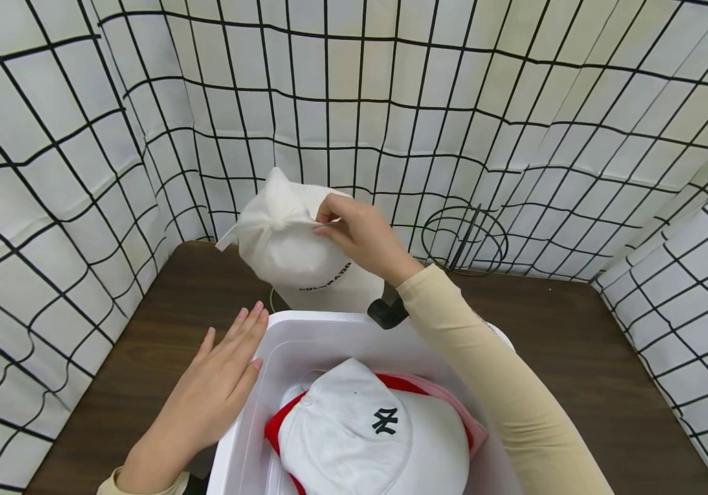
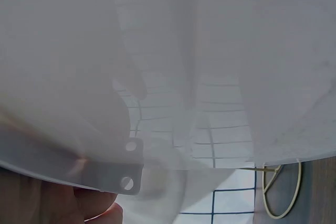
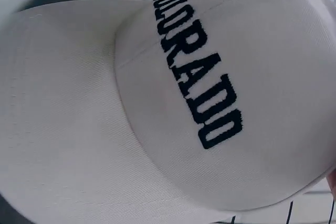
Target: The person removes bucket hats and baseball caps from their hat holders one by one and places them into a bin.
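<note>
My right hand (image 1: 363,230) pinches the edge of a white baseball cap (image 1: 292,258) behind the bin, thumb and fingertips together. Its brim points down toward the bin, and the right wrist view shows dark "COLORADO" lettering (image 3: 202,72) across its front. My left hand (image 1: 214,385) lies with straight fingers along the left wall of a white plastic bin (image 1: 329,322). In the left wrist view its fingers (image 2: 58,203) show beneath the bin's edge. Inside the bin a white cap with a black emblem (image 1: 338,419) lies on a red cap (image 1: 275,430) and a pink one (image 1: 437,386).
A black wire stand with round loops (image 1: 465,240) is behind the bin on the right. Black wire mesh panels (image 1: 341,100) backed by white sheets surround the dark wood table (image 1: 552,344). A pale wire loop (image 2: 282,214) shows in the left wrist view.
</note>
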`<state>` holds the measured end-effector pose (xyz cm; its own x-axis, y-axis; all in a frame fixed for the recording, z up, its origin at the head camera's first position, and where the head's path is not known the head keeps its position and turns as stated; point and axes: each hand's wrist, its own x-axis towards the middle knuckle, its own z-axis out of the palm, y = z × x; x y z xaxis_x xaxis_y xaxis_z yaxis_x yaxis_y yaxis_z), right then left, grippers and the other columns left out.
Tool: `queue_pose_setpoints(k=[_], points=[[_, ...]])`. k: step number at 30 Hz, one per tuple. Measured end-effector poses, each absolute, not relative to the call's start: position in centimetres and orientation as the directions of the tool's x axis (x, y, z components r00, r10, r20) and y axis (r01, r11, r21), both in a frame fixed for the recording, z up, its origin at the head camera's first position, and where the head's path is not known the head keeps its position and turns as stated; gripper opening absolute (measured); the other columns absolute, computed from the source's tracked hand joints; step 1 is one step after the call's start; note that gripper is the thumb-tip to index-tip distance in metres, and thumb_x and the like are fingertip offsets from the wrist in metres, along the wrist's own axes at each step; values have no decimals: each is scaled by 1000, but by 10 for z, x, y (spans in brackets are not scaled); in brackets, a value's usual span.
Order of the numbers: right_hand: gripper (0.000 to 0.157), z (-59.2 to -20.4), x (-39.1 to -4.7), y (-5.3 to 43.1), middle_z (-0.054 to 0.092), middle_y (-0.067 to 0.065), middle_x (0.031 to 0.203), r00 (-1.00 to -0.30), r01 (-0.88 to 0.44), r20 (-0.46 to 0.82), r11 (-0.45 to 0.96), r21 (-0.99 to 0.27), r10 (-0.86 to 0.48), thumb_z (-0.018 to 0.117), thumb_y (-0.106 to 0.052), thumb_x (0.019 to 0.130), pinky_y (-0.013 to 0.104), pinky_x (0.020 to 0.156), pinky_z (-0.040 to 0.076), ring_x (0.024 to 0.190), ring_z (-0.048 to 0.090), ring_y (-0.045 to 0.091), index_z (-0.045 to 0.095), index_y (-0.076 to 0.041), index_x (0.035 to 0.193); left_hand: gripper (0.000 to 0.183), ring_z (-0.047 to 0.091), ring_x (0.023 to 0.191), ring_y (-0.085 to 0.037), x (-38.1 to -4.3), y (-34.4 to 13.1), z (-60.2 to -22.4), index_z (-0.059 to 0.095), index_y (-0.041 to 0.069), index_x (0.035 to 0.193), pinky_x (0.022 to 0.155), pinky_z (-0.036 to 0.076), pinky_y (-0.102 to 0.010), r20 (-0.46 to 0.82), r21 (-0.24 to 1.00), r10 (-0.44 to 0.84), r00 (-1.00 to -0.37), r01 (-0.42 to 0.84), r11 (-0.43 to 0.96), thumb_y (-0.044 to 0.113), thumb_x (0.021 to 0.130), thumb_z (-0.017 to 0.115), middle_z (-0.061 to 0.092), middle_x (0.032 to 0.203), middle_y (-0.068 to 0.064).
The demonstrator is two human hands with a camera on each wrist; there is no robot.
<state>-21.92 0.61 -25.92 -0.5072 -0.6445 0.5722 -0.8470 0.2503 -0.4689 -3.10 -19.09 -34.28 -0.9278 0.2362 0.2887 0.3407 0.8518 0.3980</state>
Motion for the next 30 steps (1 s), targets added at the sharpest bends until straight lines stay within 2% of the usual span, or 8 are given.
queue_pose_setpoints(k=[5, 8, 12, 16, 24, 30], points=[[12, -262, -212, -1, 60, 1, 81, -411, -911, 596, 289, -295, -689, 66, -10, 89, 19, 71, 45, 78, 58, 11, 56, -5, 86, 56, 23, 140, -28, -31, -190, -343, 28, 7, 149, 107, 16, -61, 291, 401, 233, -928, 340, 851, 17, 97, 47, 25, 154, -8], [12, -262, -210, -2, 60, 1, 80, -388, -921, 632, 268, -282, -671, 66, -9, 88, 20, 68, 44, 74, 55, 11, 56, -4, 86, 56, 23, 140, -27, -31, -190, -343, 29, 7, 148, 108, 16, -60, 291, 399, 233, -928, 339, 852, 17, 96, 47, 25, 154, -8], [12, -259, -211, 0, 61, 5, 81, -396, -915, 685, 197, -352, -611, 67, -5, 87, 16, 75, 47, 79, 60, 11, 55, -2, 86, 55, 23, 140, -28, -31, -190, -343, 30, 6, 148, 108, 16, -59, 291, 402, 231, -928, 338, 851, 17, 97, 48, 26, 153, -9], [11, -254, -213, 4, 63, 8, 84, -404, -908, 732, 142, -394, -549, 66, -2, 86, 18, 81, 49, 82, 62, 13, 55, 1, 87, 55, 23, 140, -28, -31, -190, -343, 30, 5, 148, 108, 16, -60, 297, 403, 233, -926, 343, 848, 17, 97, 47, 27, 153, -9], [13, -237, -213, 13, 63, 9, 80, -437, -892, 782, 104, -440, -443, 68, 2, 84, 23, 69, 48, 73, 58, 13, 55, 2, 84, 55, 20, 141, -28, -31, -191, -343, 26, 6, 149, 109, 12, -59, 290, 408, 234, -928, 341, 847, 17, 98, 45, 23, 154, -10], [14, -220, -210, 23, 61, 11, 79, -461, -875, 785, 67, -479, -415, 67, 3, 84, 22, 64, 44, 70, 55, 13, 53, 4, 85, 56, 19, 141, -28, -31, -191, -343, 25, 6, 149, 110, 11, -58, 290, 402, 238, -927, 343, 849, 17, 98, 44, 23, 154, -10]])
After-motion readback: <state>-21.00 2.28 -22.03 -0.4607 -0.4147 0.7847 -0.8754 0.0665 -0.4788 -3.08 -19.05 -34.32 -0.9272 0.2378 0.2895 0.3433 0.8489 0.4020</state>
